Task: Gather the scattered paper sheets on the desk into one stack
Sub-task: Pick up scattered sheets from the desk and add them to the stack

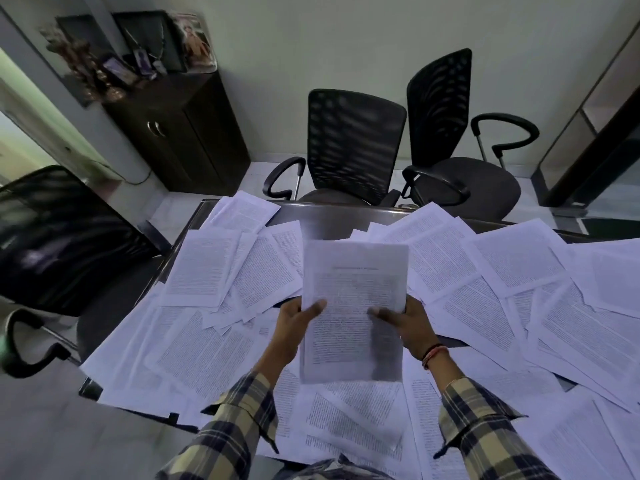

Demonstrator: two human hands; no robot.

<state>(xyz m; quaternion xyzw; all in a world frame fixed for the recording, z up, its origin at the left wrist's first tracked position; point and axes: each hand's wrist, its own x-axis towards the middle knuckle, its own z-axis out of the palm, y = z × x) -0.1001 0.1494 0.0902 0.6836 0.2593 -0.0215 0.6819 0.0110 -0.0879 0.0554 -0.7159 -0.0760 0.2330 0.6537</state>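
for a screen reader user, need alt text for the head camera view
Both hands, left hand and right hand, hold up a printed sheet over a desk covered in scattered papers. Two black chairs stand behind.

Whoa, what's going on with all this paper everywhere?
A person in a plaid shirt is tidying up. Both hands, the left hand and right hand, hold a printed sheet up above the desk. Many loose sheets lie scattered and overlapping across it, not yet stacked.
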